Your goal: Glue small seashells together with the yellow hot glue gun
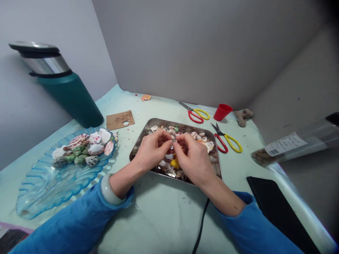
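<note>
Left hand (153,151): the thumb and forefinger are being pressed almost together, the other fingers being curled inward; a small pale piece (173,141) is being grasped at the tips.
Right hand (196,160): the same piece is being gripped from the opposite side by thumb and forefinger, their tips being held close to those of the left.
Piece: it is being held above the tray (138,139); it is mostly being hidden by the fingers, and its kind cannot be told.
Tray: shiny metal is being shaped into a rectangle with rounded corners; small shells (209,145), white, brown-speckled and glossy, are being contained, along with a smooth yellow thing (174,163).
Dish (57,187): clear blue, ribbed and wavy-edged; ridged shells (96,149) and bumpy green ones (79,151) are being carried at the end nearer the bottle (72,97).
Bottle: a teal body is being topped by a silvery collar and dark-edged lid.
Card (119,120): flat and brown, it is being pierced by one round hole.
Scissors: two pairs, (194,110) and (220,133), with metal blades and red and yellow loops, are being supported by the pale green surface (153,218).
Cup (222,113): red and tapered, it is being flanked by a rough brown lump (242,117).
</note>
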A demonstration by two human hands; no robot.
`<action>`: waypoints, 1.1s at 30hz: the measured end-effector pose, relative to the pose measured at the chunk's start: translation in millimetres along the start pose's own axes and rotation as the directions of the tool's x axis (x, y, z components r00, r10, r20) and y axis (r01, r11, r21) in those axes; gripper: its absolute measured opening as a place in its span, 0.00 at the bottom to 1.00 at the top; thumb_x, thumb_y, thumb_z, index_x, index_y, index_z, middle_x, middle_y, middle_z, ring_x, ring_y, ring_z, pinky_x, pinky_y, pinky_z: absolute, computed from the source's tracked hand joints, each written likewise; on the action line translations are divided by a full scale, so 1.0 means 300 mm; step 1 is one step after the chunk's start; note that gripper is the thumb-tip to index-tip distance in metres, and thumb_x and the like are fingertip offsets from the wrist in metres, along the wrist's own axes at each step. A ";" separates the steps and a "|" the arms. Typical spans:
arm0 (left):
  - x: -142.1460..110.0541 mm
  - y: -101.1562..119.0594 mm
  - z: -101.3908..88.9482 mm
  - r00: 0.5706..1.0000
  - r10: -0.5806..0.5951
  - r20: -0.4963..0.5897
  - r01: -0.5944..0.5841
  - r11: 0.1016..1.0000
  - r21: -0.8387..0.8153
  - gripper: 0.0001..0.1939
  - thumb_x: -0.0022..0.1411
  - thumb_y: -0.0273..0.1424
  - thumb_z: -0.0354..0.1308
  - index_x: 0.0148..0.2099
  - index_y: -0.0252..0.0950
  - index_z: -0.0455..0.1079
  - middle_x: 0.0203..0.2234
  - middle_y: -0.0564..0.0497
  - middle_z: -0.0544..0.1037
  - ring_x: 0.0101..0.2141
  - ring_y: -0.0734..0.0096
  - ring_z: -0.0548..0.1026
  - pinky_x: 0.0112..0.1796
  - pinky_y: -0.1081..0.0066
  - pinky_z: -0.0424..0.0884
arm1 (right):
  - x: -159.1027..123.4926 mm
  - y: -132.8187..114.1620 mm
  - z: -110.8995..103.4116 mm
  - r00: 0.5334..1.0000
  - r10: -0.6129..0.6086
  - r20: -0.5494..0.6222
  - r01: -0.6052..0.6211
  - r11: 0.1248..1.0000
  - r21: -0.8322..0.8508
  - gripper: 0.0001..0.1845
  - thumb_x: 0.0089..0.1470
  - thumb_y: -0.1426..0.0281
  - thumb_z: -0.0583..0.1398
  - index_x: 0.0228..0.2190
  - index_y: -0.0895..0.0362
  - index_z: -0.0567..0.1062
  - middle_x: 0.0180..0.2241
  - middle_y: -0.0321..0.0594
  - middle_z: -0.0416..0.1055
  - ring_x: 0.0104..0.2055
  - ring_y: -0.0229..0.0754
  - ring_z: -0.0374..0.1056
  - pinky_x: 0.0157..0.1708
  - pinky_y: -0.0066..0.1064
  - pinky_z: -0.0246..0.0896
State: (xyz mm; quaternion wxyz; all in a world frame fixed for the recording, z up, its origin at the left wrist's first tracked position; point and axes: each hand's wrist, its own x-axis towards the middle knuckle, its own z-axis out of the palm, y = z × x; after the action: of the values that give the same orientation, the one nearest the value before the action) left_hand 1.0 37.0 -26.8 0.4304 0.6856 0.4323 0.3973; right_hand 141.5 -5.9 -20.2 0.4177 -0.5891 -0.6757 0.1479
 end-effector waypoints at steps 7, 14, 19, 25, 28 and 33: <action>-0.002 0.001 -0.002 1.000 -0.014 0.004 0.014 1.000 0.008 0.04 0.57 0.30 0.56 0.35 0.35 0.68 0.27 0.52 0.75 0.27 0.72 0.75 0.31 0.71 0.74 | 0.001 0.002 -0.003 1.000 0.005 0.011 -0.005 1.000 0.003 0.04 0.56 0.70 0.56 0.33 0.56 0.71 0.28 0.38 0.75 0.29 0.41 0.70 0.30 0.31 0.61; 0.002 0.003 -0.001 1.000 -0.026 0.006 0.026 1.000 -0.013 0.04 0.56 0.30 0.56 0.35 0.34 0.67 0.26 0.52 0.75 0.27 0.73 0.74 0.30 0.71 0.74 | -0.002 0.000 -0.002 1.000 0.007 0.022 -0.007 1.000 -0.001 0.05 0.56 0.70 0.55 0.34 0.56 0.71 0.28 0.37 0.75 0.28 0.40 0.70 0.30 0.31 0.61; 0.001 0.010 -0.001 1.000 -0.027 -0.001 0.027 1.000 0.000 0.05 0.56 0.30 0.56 0.35 0.34 0.68 0.26 0.52 0.75 0.27 0.73 0.74 0.30 0.70 0.74 | 0.000 -0.001 -0.002 1.000 0.006 0.021 -0.006 1.000 0.004 0.05 0.56 0.70 0.55 0.33 0.56 0.71 0.28 0.38 0.75 0.28 0.40 0.70 0.30 0.31 0.61; 0.002 -0.006 -0.002 1.000 -0.004 0.003 0.004 1.000 0.001 0.04 0.57 0.30 0.56 0.36 0.34 0.68 0.27 0.52 0.75 0.27 0.73 0.75 0.30 0.71 0.75 | 0.000 0.004 -0.001 1.000 0.002 0.013 -0.002 1.000 -0.007 0.05 0.56 0.70 0.55 0.33 0.56 0.70 0.28 0.38 0.75 0.28 0.41 0.71 0.30 0.31 0.61; 0.002 -0.010 0.001 1.000 0.002 0.012 -0.001 0.999 -0.041 0.04 0.57 0.29 0.57 0.36 0.34 0.68 0.27 0.52 0.75 0.27 0.73 0.75 0.31 0.70 0.76 | -0.001 0.003 0.000 1.000 0.013 -0.009 -0.013 1.000 -0.020 0.05 0.56 0.70 0.55 0.34 0.56 0.70 0.29 0.39 0.75 0.29 0.41 0.71 0.31 0.31 0.61; -0.001 0.000 0.001 1.000 0.009 -0.008 -0.010 0.996 -0.088 0.04 0.56 0.29 0.58 0.35 0.34 0.68 0.27 0.53 0.75 0.27 0.75 0.74 0.30 0.73 0.76 | -0.001 0.004 0.002 1.000 0.019 -0.018 -0.019 1.000 -0.013 0.05 0.56 0.69 0.55 0.35 0.55 0.70 0.29 0.38 0.75 0.29 0.41 0.71 0.30 0.31 0.61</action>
State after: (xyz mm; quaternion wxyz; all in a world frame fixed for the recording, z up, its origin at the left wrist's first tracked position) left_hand 1.3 36.7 -27.0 0.4568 0.6665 0.4125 0.4207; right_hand 141.9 -5.6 -21.6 0.4186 -0.5994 -0.6673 0.1422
